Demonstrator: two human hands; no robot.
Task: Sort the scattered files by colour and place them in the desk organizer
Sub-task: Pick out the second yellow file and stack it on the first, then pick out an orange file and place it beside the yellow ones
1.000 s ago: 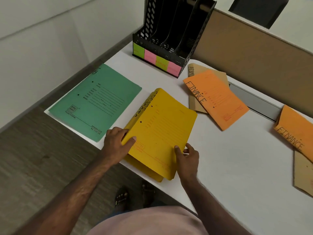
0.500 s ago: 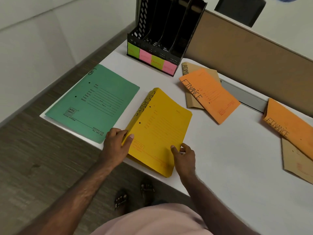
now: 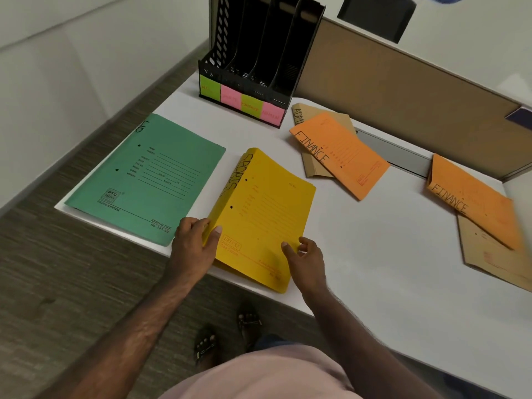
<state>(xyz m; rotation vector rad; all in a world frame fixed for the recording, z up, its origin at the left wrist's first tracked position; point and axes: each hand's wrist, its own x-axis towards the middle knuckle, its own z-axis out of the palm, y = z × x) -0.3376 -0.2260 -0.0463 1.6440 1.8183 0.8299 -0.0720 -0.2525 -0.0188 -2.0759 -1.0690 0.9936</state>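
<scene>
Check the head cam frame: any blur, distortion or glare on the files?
Head view: wide-angle bending curves the white desk edge and partition; the right-hand orange file and brown file smear with blur at the frame edge; the yellow files and green file read sharp; lighting soft, no glare.

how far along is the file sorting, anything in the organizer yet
Nothing visibly filed: the desk organizer slots look empty. In hand: left hand and right hand square up the yellow files at the desk edge. Left: the green file, two orange files and the brown ones lie scattered.
</scene>
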